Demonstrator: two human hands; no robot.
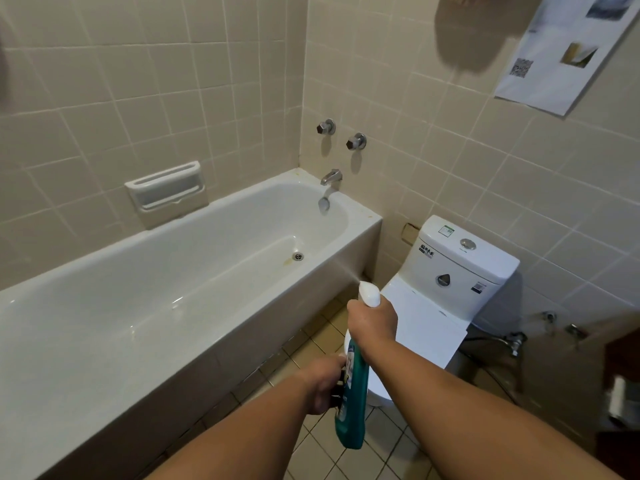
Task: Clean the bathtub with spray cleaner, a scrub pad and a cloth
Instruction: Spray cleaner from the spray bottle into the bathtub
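Over the floor tiles (322, 341), spray bottle (353, 393): a green body with a white trigger head, held just off the near rim of the bathtub (121, 289), between tub and toilet (460, 258).
Bottle axis: nearly upright, base toward the wearer, nozzle (367, 292) topmost and tipped forward and left.
Right hand (372, 320): grip clamped round the neck and trigger head; the fingers themselves are hidden behind the hand.
Left hand (325, 386): grip wrapped on the lower body, on the tub side of the bottle.
Mist (341, 268): a thin pale streak is seen leaving the nozzle toward the tub's tap end.
Bathtub axis: laid from near left to far right, ending under the spout (330, 176); the whole basin lies left of and ahead of the nozzle.
Drain (298, 256): set near the far end, with a yellowish stain (287, 261) just beside it.
Step judged: cleaner is being laid on; whether the near-left stretch is wetted cannot be told, so a swing of the nozzle leftward along the tub's length is likely called for.
Nearer hand: the left is nearer the tub; the aim is governed by the right.
Scrub pad and cloth: not seen.
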